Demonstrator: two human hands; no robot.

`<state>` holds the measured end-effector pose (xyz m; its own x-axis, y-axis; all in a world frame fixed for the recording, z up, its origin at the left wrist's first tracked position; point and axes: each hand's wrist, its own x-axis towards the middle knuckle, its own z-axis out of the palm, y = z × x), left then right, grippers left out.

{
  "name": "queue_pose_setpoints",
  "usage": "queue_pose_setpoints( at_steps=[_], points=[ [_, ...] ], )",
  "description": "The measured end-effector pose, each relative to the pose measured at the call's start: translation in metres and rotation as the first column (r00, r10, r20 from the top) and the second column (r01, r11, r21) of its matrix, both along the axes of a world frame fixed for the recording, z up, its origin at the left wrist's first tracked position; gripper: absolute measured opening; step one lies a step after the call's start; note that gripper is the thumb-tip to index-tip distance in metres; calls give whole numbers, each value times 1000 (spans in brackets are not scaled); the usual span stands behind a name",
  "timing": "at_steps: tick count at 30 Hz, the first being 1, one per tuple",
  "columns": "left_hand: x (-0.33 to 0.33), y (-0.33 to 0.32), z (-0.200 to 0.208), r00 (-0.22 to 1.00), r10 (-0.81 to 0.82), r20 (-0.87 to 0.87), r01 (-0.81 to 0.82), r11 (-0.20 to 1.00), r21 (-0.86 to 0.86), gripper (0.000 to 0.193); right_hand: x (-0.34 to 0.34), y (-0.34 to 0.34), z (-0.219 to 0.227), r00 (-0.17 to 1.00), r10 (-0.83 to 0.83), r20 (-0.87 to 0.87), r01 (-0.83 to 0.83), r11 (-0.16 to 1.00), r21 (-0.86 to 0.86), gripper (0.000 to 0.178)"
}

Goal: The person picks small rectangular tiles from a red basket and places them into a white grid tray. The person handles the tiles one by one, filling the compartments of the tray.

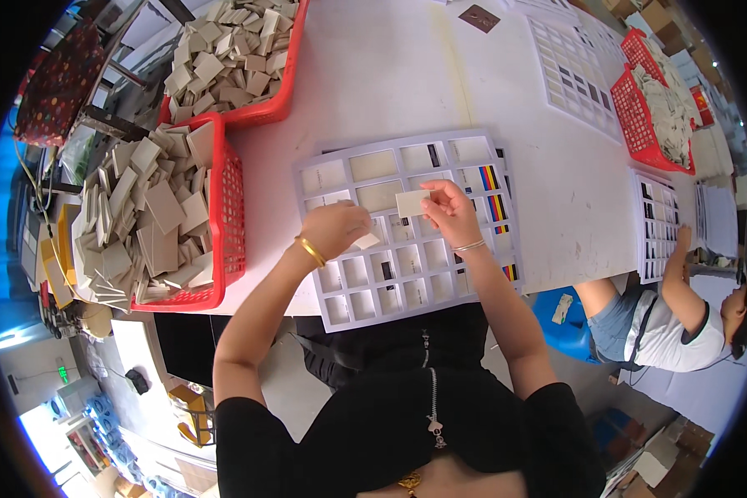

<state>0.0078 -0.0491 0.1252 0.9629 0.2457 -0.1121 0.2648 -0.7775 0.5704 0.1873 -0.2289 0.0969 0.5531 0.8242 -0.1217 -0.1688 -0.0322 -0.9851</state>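
Observation:
In front of me lies a white tray [334,309] divided into rectangular compartments, several of them with black or coloured stripes. My right hand [454,214] is above its middle, pinching a flat beige rectangular tile [408,204] between thumb and fingers. Over the left part of the tray, my left hand [334,227] is closed with the fingers curled down. A small pale tile [367,241] shows tilted at its fingertips, and the fingers partly hide their grip on it. Both hands cover some compartments.
Left of the tray stands a red basket [234,217] heaped with beige tiles, with another red basket [284,100] of tiles behind it. At the far right are a striped tray [577,79] and a red basket [637,124]. A co-worker [681,328] sits at right, reaching to another tray [657,217].

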Motion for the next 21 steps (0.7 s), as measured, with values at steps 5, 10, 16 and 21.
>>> queue_pose_setpoints(
  at_steps=[5, 10, 16, 21],
  points=[
    [41, -1, -2, 949, -227, -218, 243, 969, 53, 7, -4, -9, -6, 1000, -5, -21, 5, 1000, -28, 27],
    [49, -9, -11, 949, -168, -268, 241, 932, 270, 18, 0, -16, -11, 998, -52, -17, 51, 996, -76, 28],
    [29, -16, -7, 953, 113, -280, 13, 912, 409, 27, 2, -14, -26, 927, 5, 375, 38, 993, -108, 23],
    [3, -18, -25, 940, 89, -328, 45, 924, 380, 32, 1, 0, -16, 841, 228, 491, -113, 961, -252, 15]
  ],
)
